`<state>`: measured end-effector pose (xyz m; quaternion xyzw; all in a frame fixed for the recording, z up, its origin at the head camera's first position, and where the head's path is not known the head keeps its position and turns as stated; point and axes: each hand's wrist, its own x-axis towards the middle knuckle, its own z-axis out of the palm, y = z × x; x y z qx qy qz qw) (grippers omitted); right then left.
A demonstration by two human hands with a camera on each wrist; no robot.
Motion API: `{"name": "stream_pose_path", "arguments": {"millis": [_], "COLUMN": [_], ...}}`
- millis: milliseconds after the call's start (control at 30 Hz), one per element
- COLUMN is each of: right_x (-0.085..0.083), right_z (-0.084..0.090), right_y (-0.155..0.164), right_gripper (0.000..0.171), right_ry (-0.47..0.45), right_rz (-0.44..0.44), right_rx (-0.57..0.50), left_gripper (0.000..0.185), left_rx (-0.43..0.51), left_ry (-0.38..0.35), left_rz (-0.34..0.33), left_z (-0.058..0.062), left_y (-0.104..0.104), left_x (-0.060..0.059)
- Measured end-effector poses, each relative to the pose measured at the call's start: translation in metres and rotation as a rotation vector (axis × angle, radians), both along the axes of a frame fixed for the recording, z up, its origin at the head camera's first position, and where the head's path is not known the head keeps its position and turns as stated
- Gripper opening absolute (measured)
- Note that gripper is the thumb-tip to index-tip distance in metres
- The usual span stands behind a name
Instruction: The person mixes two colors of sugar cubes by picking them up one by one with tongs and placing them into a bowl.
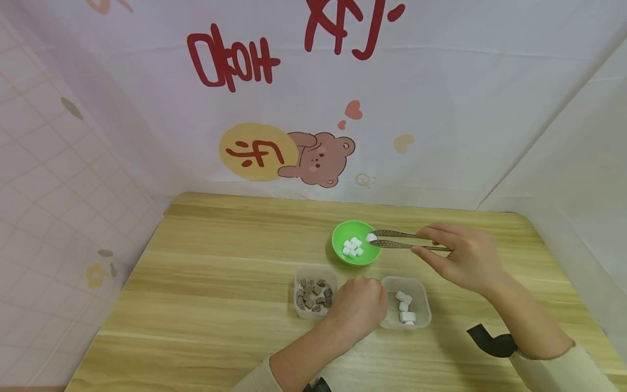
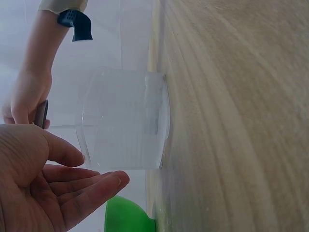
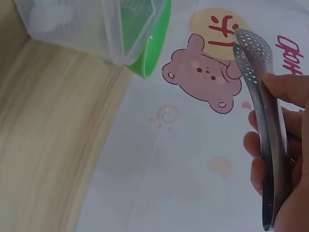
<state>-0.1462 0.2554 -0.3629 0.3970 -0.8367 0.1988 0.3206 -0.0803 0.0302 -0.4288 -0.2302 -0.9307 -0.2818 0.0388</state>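
Tongs (image 1: 398, 240) steel, perforated tips, pinching white cube (image 1: 371, 237)

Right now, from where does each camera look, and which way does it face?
Head: above, facing down at the table; both hands, right hand holding tongs.
Left wrist: low by the tabletop, facing a clear tub; left hand open.
Right wrist: along the tongs toward the wall; fingers show.
Shared: green bowl in all.

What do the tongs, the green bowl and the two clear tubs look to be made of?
Tongs: likely stainless steel, going by the grey metallic sheen and perforated tips. Green bowl: probably plastic, since it is uniformly bright, smooth and slightly glossy. Clear tubs: thin translucent plastic, with the contents and table showing through the walls.
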Motion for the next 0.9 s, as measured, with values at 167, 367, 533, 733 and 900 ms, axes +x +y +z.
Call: {"name": "stream_pose_path", "arguments": {"millis": [167, 367, 533, 733, 900], "right_x": [-0.011, -0.016, -0.012, -0.004, 0.005], "right_z": [-0.010, -0.021, -0.020, -0.014, -0.007], "right_y": [-0.007, -0.007, 0.002, 0.014, 0.022], "right_gripper": [0.050, 0.033, 0.029, 0.037, 0.055], "right_ry": [-0.034, -0.074, -0.113, -0.101, -0.048], "right_rz": [0.024, 0.010, -0.025, -0.045, -0.067], "right_rx": [-0.027, -0.036, -0.013, 0.009, 0.041], "left_gripper": [0.046, 0.046, 0.046, 0.046, 0.046], "left_rx": [-0.006, -0.015, -0.027, -0.029, -0.006], "left_ry": [-0.013, -0.011, -0.005, 0.002, -0.015], "left_rz": [-0.003, -0.009, -0.017, -0.016, -0.002], "left_z": [0.002, 0.003, 0.003, 0.004, 0.004], "left_y": [0.000, -0.001, 0.000, 0.000, 0.000], "left_x": [0.000, 0.001, 0.000, 0.000, 0.000]}}
